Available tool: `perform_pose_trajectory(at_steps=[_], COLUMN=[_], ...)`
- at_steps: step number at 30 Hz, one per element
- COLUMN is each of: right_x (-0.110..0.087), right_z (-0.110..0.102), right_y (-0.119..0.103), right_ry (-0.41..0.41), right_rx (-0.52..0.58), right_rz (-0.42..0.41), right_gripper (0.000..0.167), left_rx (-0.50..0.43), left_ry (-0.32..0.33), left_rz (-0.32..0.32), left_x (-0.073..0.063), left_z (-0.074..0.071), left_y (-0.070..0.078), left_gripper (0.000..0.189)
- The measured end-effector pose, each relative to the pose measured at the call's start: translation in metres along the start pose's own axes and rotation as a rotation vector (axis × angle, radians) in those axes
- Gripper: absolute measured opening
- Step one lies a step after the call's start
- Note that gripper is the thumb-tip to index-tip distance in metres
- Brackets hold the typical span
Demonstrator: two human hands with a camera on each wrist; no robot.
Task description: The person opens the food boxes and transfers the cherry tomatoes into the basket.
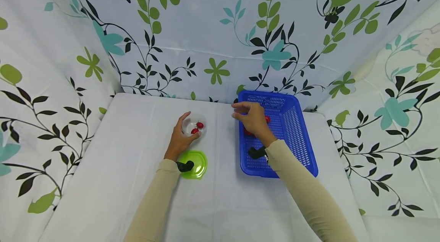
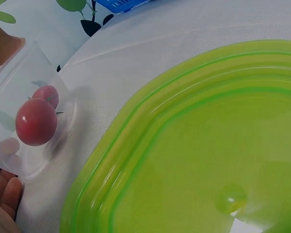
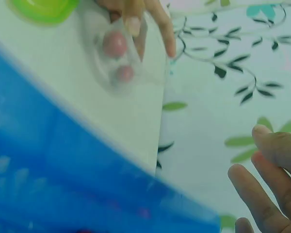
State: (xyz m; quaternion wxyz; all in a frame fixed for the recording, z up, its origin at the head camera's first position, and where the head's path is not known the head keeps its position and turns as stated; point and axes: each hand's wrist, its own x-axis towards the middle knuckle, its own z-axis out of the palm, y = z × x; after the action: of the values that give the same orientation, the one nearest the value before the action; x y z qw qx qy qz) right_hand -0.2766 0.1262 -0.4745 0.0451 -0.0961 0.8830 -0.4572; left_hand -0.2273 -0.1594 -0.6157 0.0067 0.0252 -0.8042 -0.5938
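Holds a small round bowl of clear plastic with the left hand, thumb on the near side, fingers bent around the far side, all snug on its wall. Has two little round red tomatoes with bits of green stem in the bowl, close together. Reaches with the right hand past the left edge of a big blue plastic basket, dotted with tiny holes. Bends the right fingers a bit, with thumb and fingertips apart and pointing left, toward the bowl. Has more red tomatoes in the basket, partly under the right hand and too covered to count. Wears a small black gadget on each wrist, and long light tan sleeves. Slants both arms in from the near side, left one up to the bowl, right one across the basket. Near the left wrist, partly hidden by it, a bright green see-through plastic lid, flat on the white table. Left of the basket and just past the lid, the bowl. Behind, a pale cloth with green and black leaves.
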Motion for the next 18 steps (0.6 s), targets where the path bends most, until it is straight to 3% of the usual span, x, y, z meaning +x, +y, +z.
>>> perform_pose_trajectory(at_steps=[12,18], right_x=[0.011,0.015], right_z=[0.047,0.065], right_y=[-0.023,-0.028], right_ry=[-0.098,-0.153], right_rx=[-0.033,-0.066], right_rz=[-0.098,-0.074], right_gripper=[0.030,0.030], left_rx=[0.007,0.009], left_ry=[0.008,0.002], left_rz=[-0.015,-0.011], left_x=[0.000,0.000], left_z=[0.002,0.001], left_y=[-0.001,0.000], left_gripper=[0.090,0.091])
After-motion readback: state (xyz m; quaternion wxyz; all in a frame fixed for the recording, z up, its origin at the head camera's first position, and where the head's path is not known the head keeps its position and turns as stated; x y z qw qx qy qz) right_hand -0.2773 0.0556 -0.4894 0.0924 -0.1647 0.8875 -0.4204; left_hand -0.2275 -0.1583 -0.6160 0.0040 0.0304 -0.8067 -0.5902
